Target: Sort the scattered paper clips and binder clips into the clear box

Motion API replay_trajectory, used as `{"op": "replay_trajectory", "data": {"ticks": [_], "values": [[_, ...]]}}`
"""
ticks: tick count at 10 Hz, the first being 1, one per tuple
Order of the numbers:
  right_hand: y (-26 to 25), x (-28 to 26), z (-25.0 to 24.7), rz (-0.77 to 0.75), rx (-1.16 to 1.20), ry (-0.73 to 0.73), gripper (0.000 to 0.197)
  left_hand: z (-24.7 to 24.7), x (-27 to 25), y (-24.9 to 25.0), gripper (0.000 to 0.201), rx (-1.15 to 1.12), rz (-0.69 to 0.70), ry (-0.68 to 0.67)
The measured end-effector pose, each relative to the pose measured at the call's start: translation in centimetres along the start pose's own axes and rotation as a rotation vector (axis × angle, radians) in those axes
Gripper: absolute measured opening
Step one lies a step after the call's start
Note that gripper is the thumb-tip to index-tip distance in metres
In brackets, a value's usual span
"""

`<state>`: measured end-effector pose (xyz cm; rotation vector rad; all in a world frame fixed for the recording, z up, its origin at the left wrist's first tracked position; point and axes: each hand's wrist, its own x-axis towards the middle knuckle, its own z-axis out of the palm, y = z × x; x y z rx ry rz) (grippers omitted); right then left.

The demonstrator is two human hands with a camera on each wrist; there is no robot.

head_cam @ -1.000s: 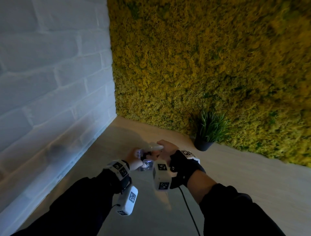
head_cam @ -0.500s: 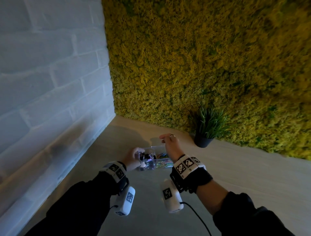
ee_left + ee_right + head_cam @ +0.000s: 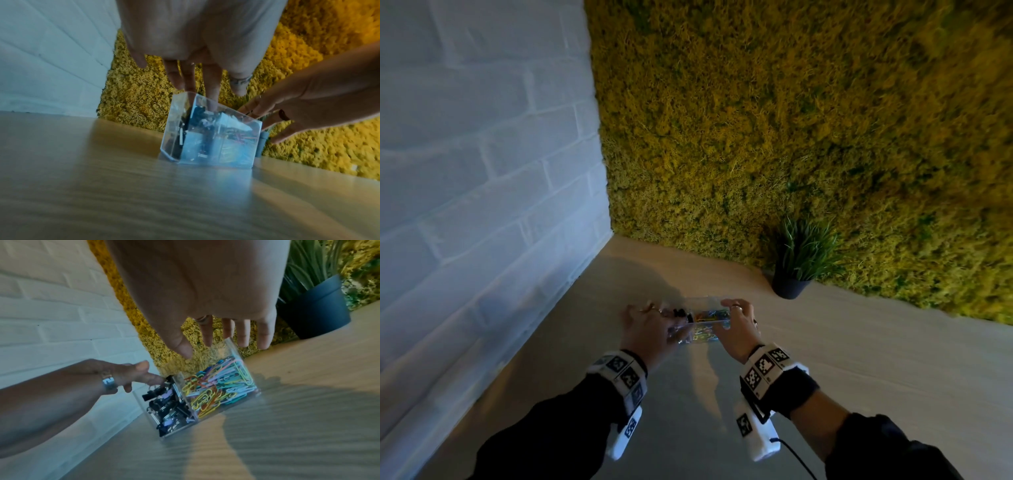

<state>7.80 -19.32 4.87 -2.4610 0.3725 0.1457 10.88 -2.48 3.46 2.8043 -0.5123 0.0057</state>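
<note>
A clear box point(image 3: 700, 322) stands on the wooden table between my hands. Its left compartment holds black binder clips point(image 3: 168, 408); its right one holds coloured paper clips point(image 3: 222, 386). My left hand point(image 3: 654, 318) is at the box's left end, its straight fingers point(image 3: 211, 91) touching the top edge of the box point(image 3: 209, 141). My right hand point(image 3: 222, 345) hovers over the right end with fingers spread and straight. The right hand point(image 3: 267, 120) reaches the box's far side in the left wrist view. No loose clips show on the table.
A dark pot with a green plant point(image 3: 798, 263) stands right of and behind the box, against the yellow moss wall point(image 3: 791, 120). A white brick wall point(image 3: 482, 171) borders the table point(image 3: 859, 342) on the left. Cables hang from my wrist cameras.
My right hand left the box's top, rose, then came down at the right end. My left hand stayed at the left end, fingers now on the top edge.
</note>
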Motion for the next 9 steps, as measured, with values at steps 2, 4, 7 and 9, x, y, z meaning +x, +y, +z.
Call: {"op": "replay_trajectory", "data": {"ticks": [2,4,7,9], "values": [[1.1,1.4,0.3,0.097,0.413,0.084,0.043,-1.5,-0.3,-0.4,0.077,-0.622,-0.257,-0.021],[2.2,2.2,1.7,0.186,0.54,0.1,0.039,-3.0,-0.9,0.1,0.071,-1.164,-0.457,-0.137],[2.8,-0.5,1.0,0.189,0.454,0.043,0.037,-3.7,-3.5,-0.2,0.083,-1.242,-0.389,-0.208],[3.3,-2.2,-1.3,0.236,0.465,-0.011,0.049,-4.2,-4.2,0.7,0.086,-1.209,-0.36,-0.256]]}}
